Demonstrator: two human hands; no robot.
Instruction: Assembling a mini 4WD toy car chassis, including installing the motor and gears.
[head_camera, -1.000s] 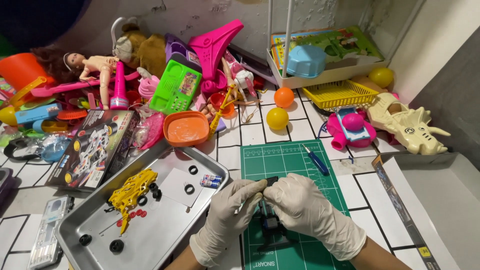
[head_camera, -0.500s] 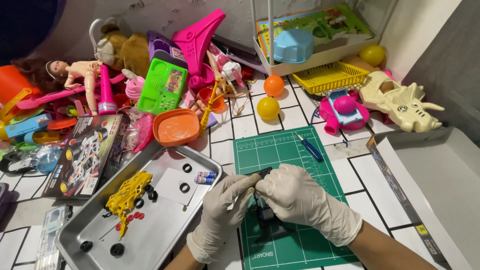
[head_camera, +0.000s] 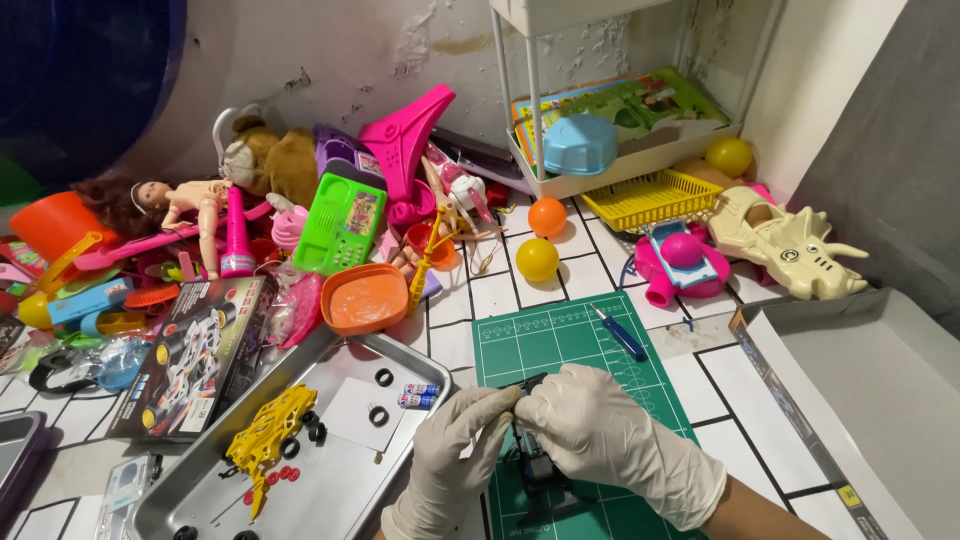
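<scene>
Both my hands wear white gloves and meet over the green cutting mat (head_camera: 555, 345). My left hand (head_camera: 455, 450) and my right hand (head_camera: 600, 435) pinch a small black toy chassis (head_camera: 535, 465) between them; most of it is hidden under the fingers. A blue-handled screwdriver (head_camera: 620, 335) lies on the mat just beyond my right hand. To the left, a metal tray (head_camera: 400, 355) holds a yellow toy car body (head_camera: 268, 432), small black tyres (head_camera: 380, 378), red bits and two small batteries (head_camera: 415, 395).
A heap of toys fills the back: a doll (head_camera: 185, 205), green toy phone (head_camera: 342, 225), orange bowl (head_camera: 365, 298), orange and yellow balls (head_camera: 540, 240), a yellow basket (head_camera: 665, 198), a cream dinosaur skull toy (head_camera: 790, 240). A toy box (head_camera: 195, 355) lies left, a grey carton (head_camera: 880, 390) right.
The view has shifted slightly; my hands stay joined over the mat, still working the black chassis, which now sits a little lower under my fingers.
</scene>
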